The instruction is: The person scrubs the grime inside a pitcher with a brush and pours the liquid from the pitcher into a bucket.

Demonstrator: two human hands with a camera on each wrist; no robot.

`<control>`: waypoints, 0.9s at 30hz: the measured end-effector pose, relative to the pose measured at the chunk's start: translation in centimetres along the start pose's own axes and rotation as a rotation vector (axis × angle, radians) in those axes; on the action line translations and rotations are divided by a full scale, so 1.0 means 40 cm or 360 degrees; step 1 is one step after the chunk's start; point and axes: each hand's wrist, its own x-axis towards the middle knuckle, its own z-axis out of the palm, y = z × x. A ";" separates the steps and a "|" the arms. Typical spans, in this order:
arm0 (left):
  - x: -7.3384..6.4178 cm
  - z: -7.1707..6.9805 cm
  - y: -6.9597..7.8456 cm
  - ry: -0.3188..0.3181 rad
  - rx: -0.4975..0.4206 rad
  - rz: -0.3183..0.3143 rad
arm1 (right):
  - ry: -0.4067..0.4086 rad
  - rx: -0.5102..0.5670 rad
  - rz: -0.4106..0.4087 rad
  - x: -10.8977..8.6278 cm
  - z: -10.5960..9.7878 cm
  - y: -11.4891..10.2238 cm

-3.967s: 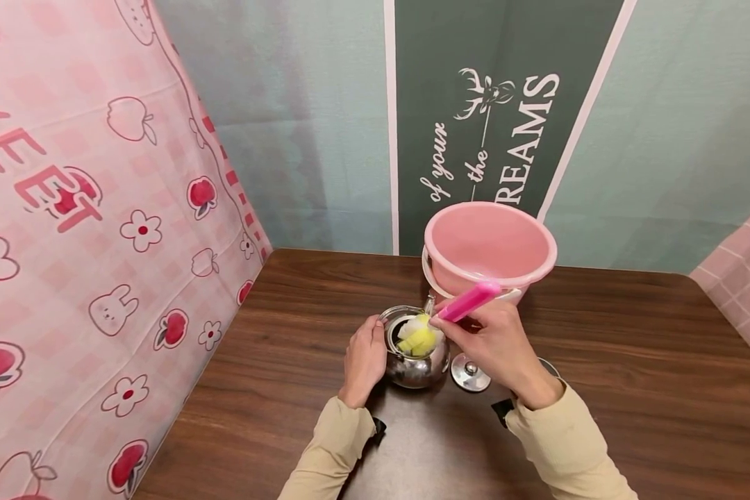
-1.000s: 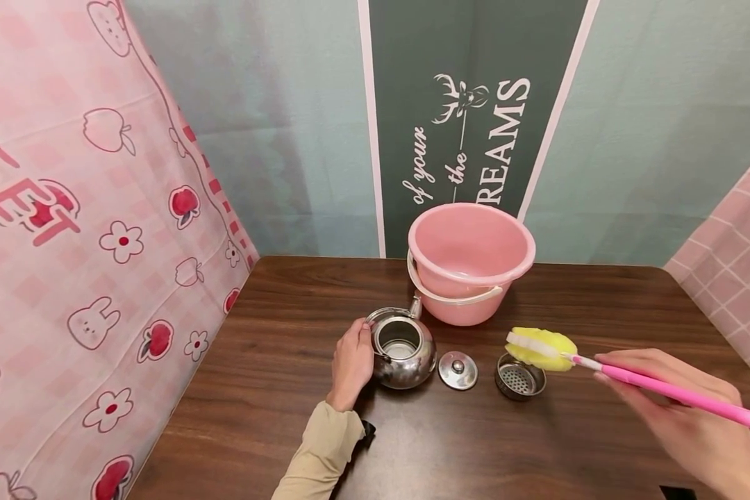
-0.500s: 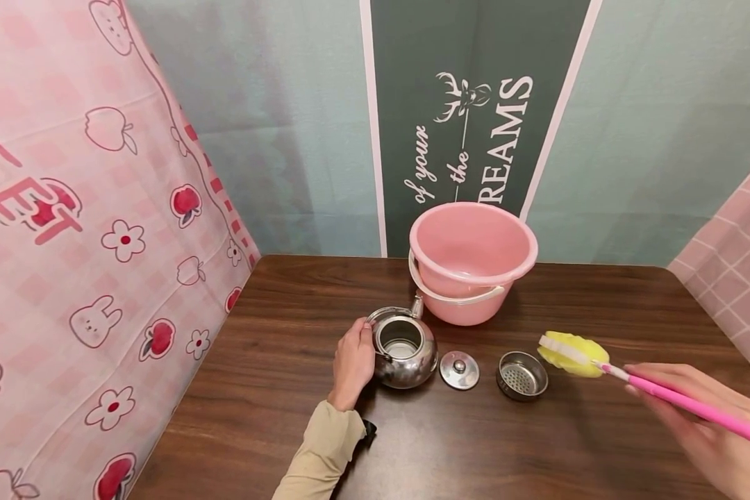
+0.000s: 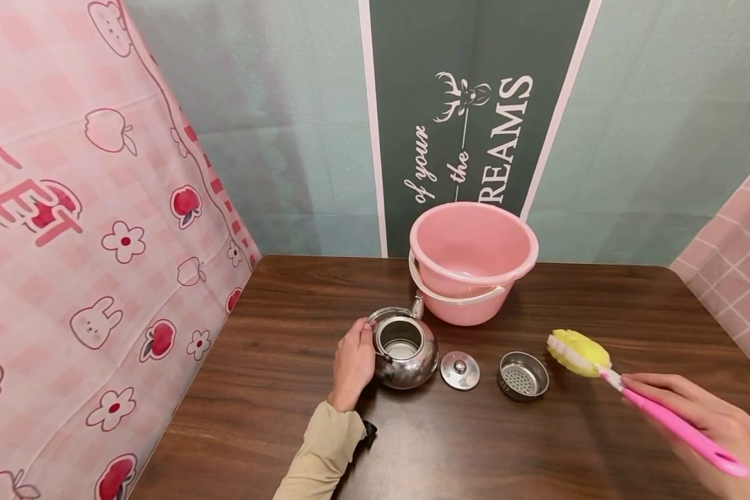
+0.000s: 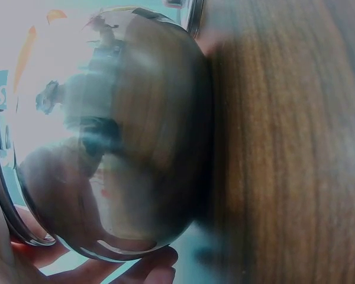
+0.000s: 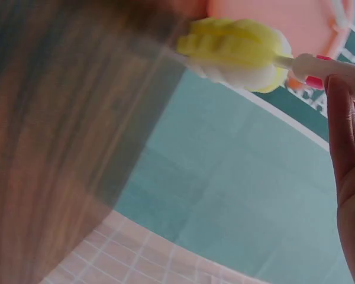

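A shiny steel teapot (image 4: 406, 364) stands lidless on the table, its spout toward the back. At its left side my left hand (image 4: 353, 357) holds it; in the left wrist view, fingers (image 5: 154, 260) curl by the handle and pot body. My right hand (image 4: 703, 417) grips the pink handle of a bottle brush (image 6: 236, 53) with a yellow and white sponge head, held out at the right. Between pot and brush lie the steel lid (image 4: 460, 370) and a round perforated strainer (image 4: 522, 376).
A pink bucket (image 4: 469, 292) with a white carrying handle stands behind the teapot. The dark wooden table (image 4: 325, 285) ends at a green curtain (image 4: 287, 139) at the back. A patterned pink cloth (image 4: 162, 292) hangs at the left.
Four seconds ago the brush head was inside the teapot; it came out and went right, past the strainer. Lately the brush handle has swung lower. My left hand stays on the teapot.
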 end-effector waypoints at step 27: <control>0.002 0.005 -0.004 0.0004 0.0019 -0.0016 | -0.0492 -0.0665 -0.0036 -0.098 0.122 0.052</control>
